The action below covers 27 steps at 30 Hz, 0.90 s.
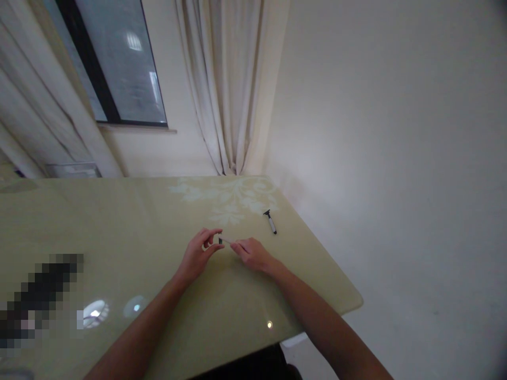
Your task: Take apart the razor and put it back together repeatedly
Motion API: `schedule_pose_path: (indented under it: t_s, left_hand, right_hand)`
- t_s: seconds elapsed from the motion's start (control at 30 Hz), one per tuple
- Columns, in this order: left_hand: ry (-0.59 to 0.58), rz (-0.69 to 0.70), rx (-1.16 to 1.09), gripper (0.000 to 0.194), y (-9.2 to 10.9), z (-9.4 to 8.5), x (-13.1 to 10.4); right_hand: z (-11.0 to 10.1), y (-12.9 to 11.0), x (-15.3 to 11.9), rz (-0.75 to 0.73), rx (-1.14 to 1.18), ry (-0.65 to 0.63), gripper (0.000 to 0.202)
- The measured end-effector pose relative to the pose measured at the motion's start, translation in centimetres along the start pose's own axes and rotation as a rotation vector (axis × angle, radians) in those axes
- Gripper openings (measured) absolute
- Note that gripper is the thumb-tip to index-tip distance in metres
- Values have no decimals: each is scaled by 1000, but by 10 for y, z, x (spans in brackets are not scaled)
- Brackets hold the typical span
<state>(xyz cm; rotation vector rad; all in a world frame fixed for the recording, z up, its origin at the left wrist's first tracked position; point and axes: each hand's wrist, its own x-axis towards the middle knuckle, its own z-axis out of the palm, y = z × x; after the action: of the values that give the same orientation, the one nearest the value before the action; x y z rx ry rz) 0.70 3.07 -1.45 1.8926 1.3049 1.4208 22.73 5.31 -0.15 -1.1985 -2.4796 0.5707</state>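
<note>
My right hand (252,254) is closed around the handle of a razor (226,240), whose thin pale neck sticks out toward the left. At the neck's end is a small dark razor head (221,241). My left hand (199,252) pinches that head between thumb and forefinger, its other fingers curled. Most of the handle is hidden inside my right hand. Both hands are just above the table. Beyond my right hand, a second razor (271,224) with a grey and black handle lies on the table, touched by neither hand.
The glossy pale green table (130,227) has a white floral pattern at its far end. Its right edge runs near a white wall (388,158). Curtains (222,84) and a window (122,63) stand behind. A dark pixelated patch covers the left side.
</note>
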Motion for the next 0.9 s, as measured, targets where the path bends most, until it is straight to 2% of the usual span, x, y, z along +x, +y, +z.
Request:
schedule_pose_path:
  t_s: [0.1,0.23,0.43,0.57,0.77,0.9]
  left_hand:
    - [2,2,-4,33,-1,2,2]
    - [12,7,-7,37,-2,5,2]
    - [-18,-8,-11,36,-7,2,4]
    - [-14,-12,-20,37,-4,0,4]
    - [-40,21,-15,35,-4,3,3]
    - [-37,40,-26,37,-4,3,3]
  right_hand:
    - [4,3,2,-38,33,-14,48]
    - [4,8,3,27,73,60,53]
    - [6,8,2,44,-8,47,52]
    - [8,6,1,87,-40,107,55]
    - [10,2,-1,33,-136,70,52]
    - [8,2,-3,89,-203,133,55]
